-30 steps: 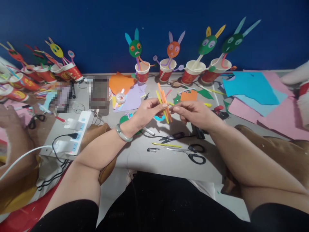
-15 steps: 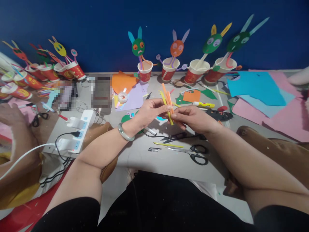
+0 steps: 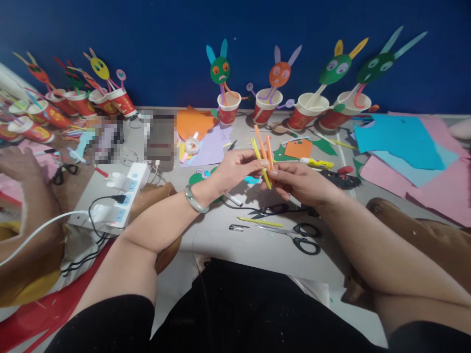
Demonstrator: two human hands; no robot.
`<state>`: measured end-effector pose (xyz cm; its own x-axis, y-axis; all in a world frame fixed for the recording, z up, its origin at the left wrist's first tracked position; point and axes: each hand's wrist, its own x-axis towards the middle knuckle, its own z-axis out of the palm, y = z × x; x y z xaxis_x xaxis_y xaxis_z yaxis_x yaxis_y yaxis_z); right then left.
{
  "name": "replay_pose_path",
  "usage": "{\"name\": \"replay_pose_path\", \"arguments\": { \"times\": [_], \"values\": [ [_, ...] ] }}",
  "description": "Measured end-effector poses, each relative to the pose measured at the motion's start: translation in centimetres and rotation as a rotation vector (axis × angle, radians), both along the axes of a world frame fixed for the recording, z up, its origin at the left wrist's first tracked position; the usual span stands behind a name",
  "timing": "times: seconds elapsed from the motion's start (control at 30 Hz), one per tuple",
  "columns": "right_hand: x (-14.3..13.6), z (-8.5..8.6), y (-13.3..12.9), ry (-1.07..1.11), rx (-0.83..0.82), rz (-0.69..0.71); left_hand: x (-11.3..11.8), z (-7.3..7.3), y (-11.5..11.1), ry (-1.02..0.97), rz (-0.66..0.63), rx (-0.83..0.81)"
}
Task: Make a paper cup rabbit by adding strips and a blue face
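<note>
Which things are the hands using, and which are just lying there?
In use: left hand, right hand, paper strips.

Lying about: scissors, glue stick, tape roll, power strip, blue paper, bunny cups.

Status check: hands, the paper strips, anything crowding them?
Left hand and right hand both pinching the orange and yellow paper strips, held above the table. Scissors lie below on the table. Nothing between hands.
</note>
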<state>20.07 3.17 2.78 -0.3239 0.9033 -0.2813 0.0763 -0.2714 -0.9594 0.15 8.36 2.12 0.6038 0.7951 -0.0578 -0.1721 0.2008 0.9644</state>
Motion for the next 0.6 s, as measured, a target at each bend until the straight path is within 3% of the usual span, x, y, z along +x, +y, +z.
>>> {"name": "replay_pose_path", "arguments": {
  "times": [0.43,0.53,0.6],
  "values": [
    [0.3,-0.1,0.2,0.022,0.012,-0.044,0.2,-0.4,0.1,0.037,0.074,0.001],
    [0.7,0.0,0.5,-0.032,0.044,-0.102,0.0,-0.7,0.3,0.133,0.309,0.078],
    [1.1,0.1,0.7,-0.105,0.07,-0.125,-0.4,-0.6,0.5,0.211,0.5,0.259]
  ]
}}
